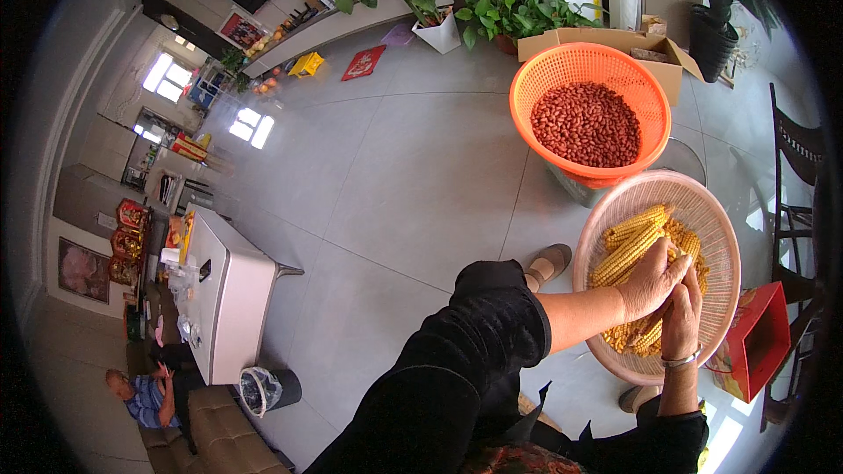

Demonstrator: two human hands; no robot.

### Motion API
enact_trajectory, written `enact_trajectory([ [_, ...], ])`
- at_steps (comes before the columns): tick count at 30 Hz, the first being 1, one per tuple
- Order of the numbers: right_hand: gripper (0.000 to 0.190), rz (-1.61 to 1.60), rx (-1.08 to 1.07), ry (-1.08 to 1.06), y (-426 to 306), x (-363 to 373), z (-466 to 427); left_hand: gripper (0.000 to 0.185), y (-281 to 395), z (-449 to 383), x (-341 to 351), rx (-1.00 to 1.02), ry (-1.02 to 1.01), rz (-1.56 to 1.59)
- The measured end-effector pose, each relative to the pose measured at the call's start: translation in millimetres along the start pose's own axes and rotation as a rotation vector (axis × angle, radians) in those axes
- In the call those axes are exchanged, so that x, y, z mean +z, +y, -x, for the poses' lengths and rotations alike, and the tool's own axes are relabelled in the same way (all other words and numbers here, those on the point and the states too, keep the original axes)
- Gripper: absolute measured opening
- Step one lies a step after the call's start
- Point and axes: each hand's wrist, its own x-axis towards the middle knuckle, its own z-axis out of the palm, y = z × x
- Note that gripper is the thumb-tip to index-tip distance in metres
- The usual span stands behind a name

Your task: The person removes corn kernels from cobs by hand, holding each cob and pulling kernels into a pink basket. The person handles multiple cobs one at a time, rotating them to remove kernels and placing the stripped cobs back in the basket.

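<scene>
My left hand [649, 283] and my right hand [682, 319] meet over a round pinkish woven plastic basket [723, 230]. Both are curled around an ear of dried corn, mostly hidden by the fingers; a little yellow shows by the left thumb. My right wrist wears a metal bangle. Several yellow ears of corn [629, 255] lie in the basket to the left of my hands, with loose kernels [616, 340] among them and at the near side. Beyond it, an orange perforated plastic basket [520, 95] holds many reddish-brown peanuts or beans [586, 124].
A cardboard box [672, 76] and potted plants [514, 10] stand behind the orange basket. A red box [757, 342] and dark chairs [797, 145] are at right. At left are a white table [244, 303], a lined trash bin [283, 388] and a person [148, 401] seated on a sofa.
</scene>
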Motion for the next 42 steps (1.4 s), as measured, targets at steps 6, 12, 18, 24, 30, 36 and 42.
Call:
enact_trajectory([
  [6, 0.035, 0.099, -0.051, 0.104, -5, 12, 3, 0.028, -6, 3, 5, 0.026, 0.022, 0.016],
  [12, 0.041, 0.068, -0.084, 0.094, 5, 10, 1, 0.027, -16, 7, 7, 0.025, 0.012, -0.032],
  [18, 0.05, 0.069, -0.088, 0.145, 18, 4, -2, 0.028, -30, 8, 11, 0.036, 0.029, -0.079],
  [24, 0.051, 0.11, -0.043, 0.122, 19, 4, -1, 0.034, -39, 12, 14, -0.068, 0.021, 0.082],
  [30, 0.052, 0.101, -0.05, 0.136, 16, 8, 1, 0.036, -41, 11, 14, -0.067, 0.005, 0.047],
  [36, 0.061, -0.062, 0.025, 0.088, 11, 6, 2, 0.037, -40, 7, 14, -0.074, -0.024, 0.118],
  [42, 0.068, -0.117, -0.005, 0.056, 15, 4, -1, 0.031, -38, 6, 15, -0.085, 0.017, 0.215],
])
